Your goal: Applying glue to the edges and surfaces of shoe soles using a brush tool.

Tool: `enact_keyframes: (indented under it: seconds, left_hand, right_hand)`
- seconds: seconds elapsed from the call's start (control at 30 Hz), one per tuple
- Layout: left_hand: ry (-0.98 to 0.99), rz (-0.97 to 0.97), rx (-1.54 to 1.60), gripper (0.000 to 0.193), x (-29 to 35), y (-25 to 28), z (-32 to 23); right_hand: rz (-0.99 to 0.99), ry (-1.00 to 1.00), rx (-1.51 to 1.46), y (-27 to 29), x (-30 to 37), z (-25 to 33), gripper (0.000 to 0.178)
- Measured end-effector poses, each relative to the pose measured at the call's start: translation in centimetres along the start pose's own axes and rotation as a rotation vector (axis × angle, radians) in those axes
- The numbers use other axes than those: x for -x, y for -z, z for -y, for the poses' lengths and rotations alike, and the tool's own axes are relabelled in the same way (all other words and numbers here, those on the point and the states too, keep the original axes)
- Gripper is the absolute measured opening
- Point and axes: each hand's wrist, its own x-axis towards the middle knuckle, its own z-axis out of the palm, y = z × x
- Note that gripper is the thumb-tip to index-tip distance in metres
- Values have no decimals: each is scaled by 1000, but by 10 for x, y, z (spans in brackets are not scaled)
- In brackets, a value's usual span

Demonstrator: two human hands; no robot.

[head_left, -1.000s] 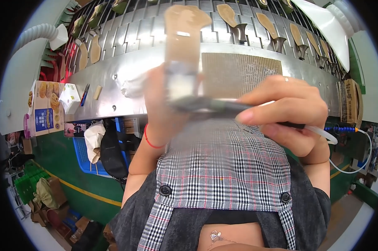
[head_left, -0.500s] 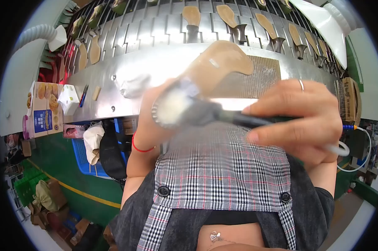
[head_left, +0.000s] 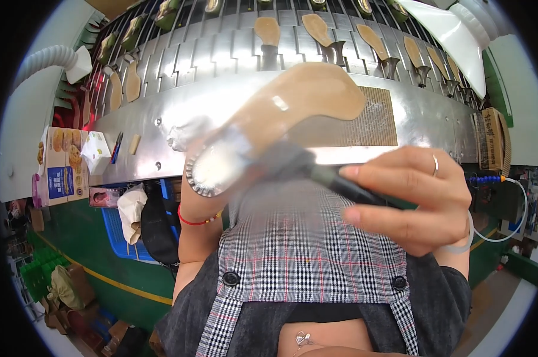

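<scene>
A tan, glossy shoe sole [head_left: 287, 98] is held in the air over the front of the bench, its toe toward the far right. Its heel end [head_left: 215, 169] is whitish with a ridged rim. My left hand [head_left: 197, 205] comes up under that end and supports it; the sole hides most of its fingers. In my right hand [head_left: 421, 193] is a black-handled brush [head_left: 364, 190], gripped between thumb and fingers. The brush's dark head is smeared by motion beside the sole's heel half. A pale tube [head_left: 471, 232] runs from behind my right hand.
Beyond the steel bench edge [head_left: 144, 113], a slatted conveyor carries several tan soles [head_left: 373, 41] and dark heels. A ribbed mat [head_left: 379, 116] lies under the sole. Crumpled clear plastic [head_left: 185, 135], pens [head_left: 117, 147] and a carton [head_left: 66, 163] are at left. A white duct hood [head_left: 453, 35] hangs at right.
The sole and my left hand have shifted slightly left, showing more of the ridged heel end. My right hand has moved a little lower and left with the brush.
</scene>
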Motion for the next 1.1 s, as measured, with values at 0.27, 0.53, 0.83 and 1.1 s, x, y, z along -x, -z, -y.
enact_keyframes:
  seconds: [0.27, 0.53, 0.83, 1.1]
  left_hand:
    - [-234, -61, -97, 56, -2, 5, 3]
    - [119, -166, 425, 63, 8, 0, 8]
    - [102, -273, 831, 54, -1, -1, 0]
    - [1, -508, -14, 36, -23, -22, -21]
  right_hand:
    - [-91, -133, -25, -2, 10, 6, 22]
    - [-178, -189, -88, 3, 15, 2, 31]
    - [-244, -260, -59, 7, 21, -16, 25]
    - [-318, -285, -359, -5, 32, -18, 27]
